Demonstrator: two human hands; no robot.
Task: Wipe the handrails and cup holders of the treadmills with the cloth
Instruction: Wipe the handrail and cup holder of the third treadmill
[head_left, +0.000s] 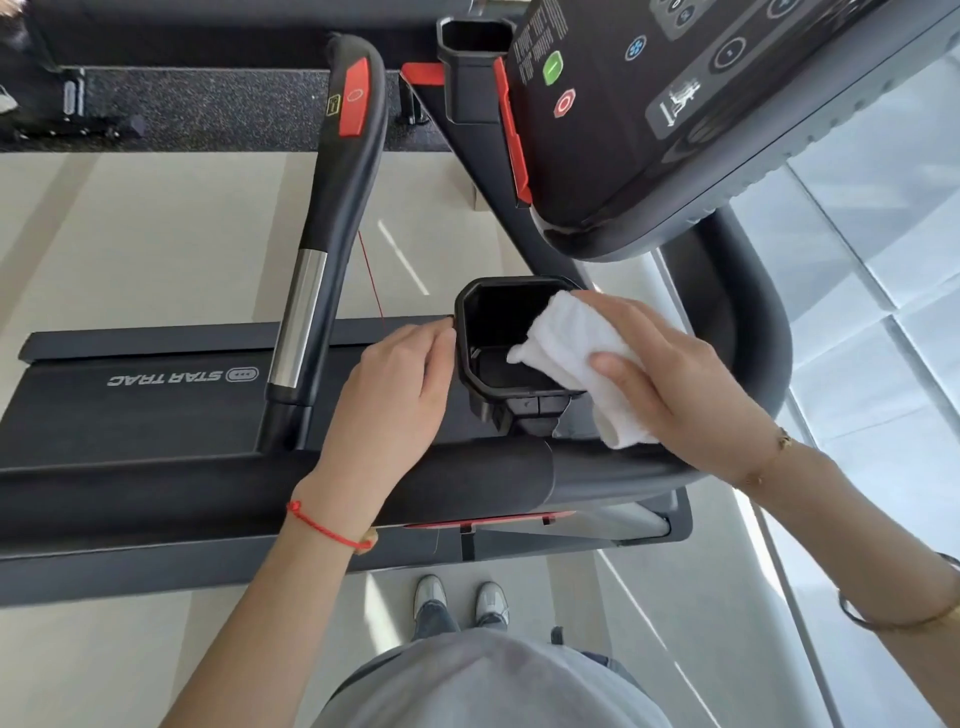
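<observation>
The right hand (691, 384) holds a white cloth (576, 358) with the thumb on top and the fingers curled around it. The cloth is folded into a long pad. Its long side runs from the hand at the lower right up to the left, and its loose end pokes down into the near cup holder (480, 338) over the right rim. The cup holder is a black box with cut corners and its open mouth faces up toward the camera. The left hand (395, 384) is at the cup holder's left rim, fingertips against the edge; it looks like a light pinch, but the fingers are partly hidden, so I cannot be sure. A long handrail (332, 228) with a shiny silver band and a red button stands to the left, running away from the person. A second cup holder (472, 62) sits at the far end, beside the black console (675, 130). The treadmill deck (130, 405) lies at the left.
</observation>
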